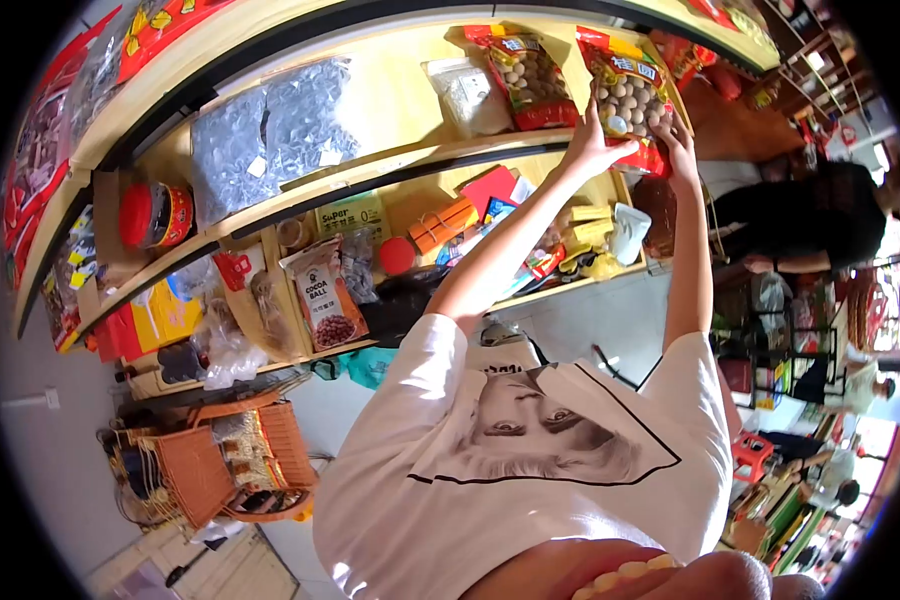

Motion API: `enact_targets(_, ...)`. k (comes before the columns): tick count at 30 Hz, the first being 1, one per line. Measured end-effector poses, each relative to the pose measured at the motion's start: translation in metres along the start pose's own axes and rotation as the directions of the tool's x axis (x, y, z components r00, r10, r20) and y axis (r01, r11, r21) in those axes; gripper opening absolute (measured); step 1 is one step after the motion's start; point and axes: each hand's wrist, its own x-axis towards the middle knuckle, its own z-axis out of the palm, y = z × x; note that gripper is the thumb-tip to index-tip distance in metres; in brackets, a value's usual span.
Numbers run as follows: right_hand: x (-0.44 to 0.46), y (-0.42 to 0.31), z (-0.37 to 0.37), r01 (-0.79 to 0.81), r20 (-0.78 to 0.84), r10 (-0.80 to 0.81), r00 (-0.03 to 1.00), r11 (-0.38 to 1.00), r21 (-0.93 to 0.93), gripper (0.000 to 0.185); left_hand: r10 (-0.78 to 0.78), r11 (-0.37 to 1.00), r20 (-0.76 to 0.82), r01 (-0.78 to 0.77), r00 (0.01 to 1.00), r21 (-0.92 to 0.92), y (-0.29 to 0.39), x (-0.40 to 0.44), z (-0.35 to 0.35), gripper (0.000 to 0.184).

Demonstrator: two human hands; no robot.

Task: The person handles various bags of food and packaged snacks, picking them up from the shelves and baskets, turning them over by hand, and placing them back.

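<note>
The left hand (pixel 598 148) and right hand (pixel 678 148) hold a red-and-clear plastic bag of round tan balls (pixel 635 98) in their fingers (pixel 625 150), by a pale wooden shelf (pixel 400 90).

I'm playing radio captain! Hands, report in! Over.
Left hand, right hand holding opposite sides of red bag. Bag at wooden shelf. Similar bag close beside it; hands not blocked.
</note>
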Motion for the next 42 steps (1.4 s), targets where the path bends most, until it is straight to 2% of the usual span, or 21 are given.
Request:
enact_targets(4,0.084,0.009,0.003,-0.007,0.090,0.009,0.996,1.000,-0.029,0.068,-0.357,0.810,-0.004,0.312,0.934,0.497,0.003,0.061,-0.005,0.118)
enact_targets(6,0.138,0.038,-0.011,-0.031,0.203,0.046,0.978,0.997,-0.076,0.066,-0.245,0.773,-0.097,0.254,0.965,0.581,-0.030,0.085,0.002,0.102)
enact_targets(10,0.206,0.114,-0.027,-0.002,0.396,0.131,0.909,0.951,-0.310,0.053,-0.294,0.628,-0.035,0.221,0.955,0.746,-0.061,0.089,-0.013,0.082)
enact_targets(15,0.196,0.139,-0.019,-0.092,0.389,0.187,0.902,0.964,-0.250,0.053,0.044,0.400,-0.161,0.130,0.986,0.907,-0.095,0.068,0.000,0.068)
enact_targets(16,0.195,0.140,-0.017,-0.075,0.397,0.183,0.900,0.959,-0.272,0.052,0.233,0.340,-0.217,0.129,0.948,0.931,-0.098,0.063,-0.001,0.064)
enact_targets(18,0.198,0.150,-0.011,-0.030,0.425,0.164,0.890,0.952,-0.304,0.052,0.003,0.442,-0.164,0.146,0.986,0.885,-0.070,0.062,-0.017,0.062)
enact_targets(19,0.197,0.146,-0.007,-0.083,0.350,0.235,0.907,0.913,-0.399,0.052,0.171,0.413,-0.192,0.107,0.966,0.905,-0.071,0.057,-0.018,0.061)
enact_targets(22,0.186,0.155,0.005,0.153,0.262,-0.033,0.965,0.878,-0.454,0.048,0.269,0.592,-0.263,0.056,0.927,0.804,-0.050,0.015,-0.028,0.059)
enact_targets(25,0.133,0.123,0.032,0.503,0.116,-0.548,0.828,0.636,-0.585,0.049,0.451,0.539,-0.263,-0.025,0.853,0.842,-0.040,-0.086,-0.044,0.061)
enact_targets(27,0.071,0.109,0.071,0.622,0.074,-0.735,0.674,0.511,-0.593,0.050,0.280,0.582,-0.296,0.084,0.913,0.809,-0.023,-0.171,-0.083,0.058)
enact_targets(28,0.025,0.101,0.098,0.591,0.158,-0.789,0.594,0.295,-0.751,0.042,0.187,0.566,-0.399,0.233,0.898,0.791,-0.028,-0.235,-0.097,0.055)
enact_targets(29,0.003,0.119,0.133,0.596,0.199,-0.798,0.568,0.233,-0.768,0.034,0.088,0.529,-0.495,0.381,0.864,0.758,-0.033,-0.299,-0.111,0.052)
enact_targets(30,-0.024,0.139,0.154,0.688,0.245,-0.779,0.577,0.302,-0.659,0.034,-0.010,0.475,-0.580,0.515,0.814,0.714,-0.039,-0.364,-0.127,0.049)
enact_targets(31,-0.082,0.137,0.193,0.740,0.342,-0.685,0.643,0.441,-0.508,0.034,-0.147,0.297,-0.757,0.759,0.636,0.580,-0.050,-0.444,-0.126,0.051)
enact_targets(33,-0.196,0.153,0.263,0.697,0.594,-0.454,0.665,0.664,-0.273,0.036,-0.343,-0.179,-0.931,0.964,0.126,0.197,-0.074,-0.619,-0.114,0.055)
enact_targets(34,-0.232,0.193,0.287,0.696,0.690,-0.443,0.573,0.707,-0.125,0.038,-0.383,-0.070,-0.860,0.939,-0.336,-0.336,-0.032,-0.694,-0.105,0.058)
enact_targets(35,-0.307,0.196,0.323,0.634,0.856,-0.340,0.389,0.773,0.019,0.035,-0.322,-0.266,-0.816,0.873,-0.481,-0.409,0.000,-0.762,-0.088,0.056)
enact_targets(36,-0.383,0.198,0.359,0.507,0.961,-0.213,0.176,0.857,0.096,0.032,-0.046,-0.006,-0.638,0.639,-0.768,-0.769,0.017,-0.906,-0.037,0.049)
enact_targets(37,-0.429,0.195,0.378,0.479,0.983,-0.158,0.098,0.873,0.092,0.030,0.094,-0.001,-0.681,0.684,-0.726,-0.729,0.027,-0.974,0.005,0.042)
enact_targets(39,-0.482,0.193,0.397,0.447,0.992,-0.068,-0.106,0.888,0.108,0.029,0.034,0.226,-0.399,0.395,-0.917,-0.890,0.093,-1.004,0.064,0.045)
enact_targets(42,-0.564,0.229,0.426,0.389,0.902,-0.108,-0.417,0.876,0.284,0.032,0.165,0.260,-0.261,0.297,-0.951,-0.919,0.105,-1.069,0.155,0.029)
